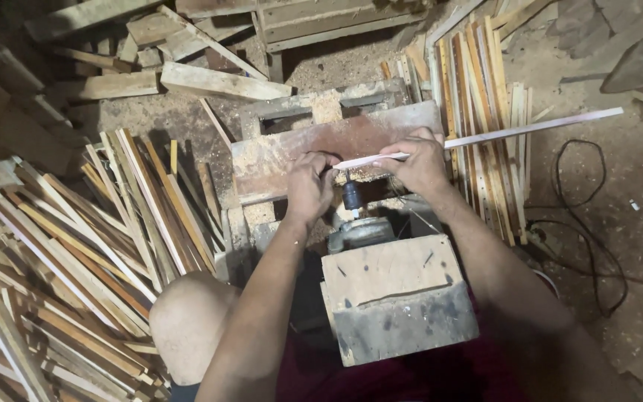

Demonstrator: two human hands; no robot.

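A long thin pale wooden strip (530, 130) runs from the middle of the view out to the upper right. My right hand (418, 164) grips it near its left end, and my left hand (308, 186) pinches that end, over a worn reddish-brown board (299, 145) dusted with sawdust. Just below the strip's end a dark chuck (351, 195) of a small motor (360, 232) points up toward it. The motor is fixed to a rough wooden block (396, 294) between my knees.
A big heap of thin wooden slats (76, 253) fans out at the left. A second bundle of slats (485, 97) lies at the upper right. Offcut planks (221, 80) lie at the back. A black cable (597, 246) loops over the dusty floor at the right.
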